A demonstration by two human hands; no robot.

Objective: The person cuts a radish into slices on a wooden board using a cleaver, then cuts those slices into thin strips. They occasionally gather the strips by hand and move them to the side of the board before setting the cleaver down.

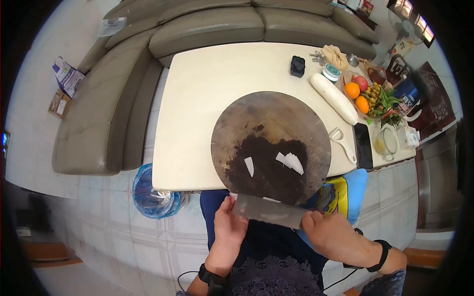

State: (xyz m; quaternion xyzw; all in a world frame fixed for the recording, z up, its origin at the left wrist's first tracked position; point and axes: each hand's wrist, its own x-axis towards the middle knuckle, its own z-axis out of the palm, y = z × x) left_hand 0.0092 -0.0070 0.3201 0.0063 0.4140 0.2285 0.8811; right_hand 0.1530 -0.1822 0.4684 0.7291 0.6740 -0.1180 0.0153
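Observation:
A broad cleaver [269, 213] lies crosswise over the near edge of the round chopping board [269, 111]. Its handle end is gripped by my right hand [333, 237]. My left hand [230, 227] is curled at the other end of the blade, touching it; the blade partly covers what its fingers hold. Bits of white show along the blade's upper edge by the left fingertips. On the dark, wet middle of the board are a single white slice [249, 166] and a small overlapping stack of white slices [291, 163].
Right of the board lie a peeled white radish [334, 98], a peeler [344, 145] and a phone [363, 146]. Fruit [363, 103], a jar [331, 73] and a glass cup [386, 144] stand beyond. A blue-lined bin [154, 192] sits on the floor, left.

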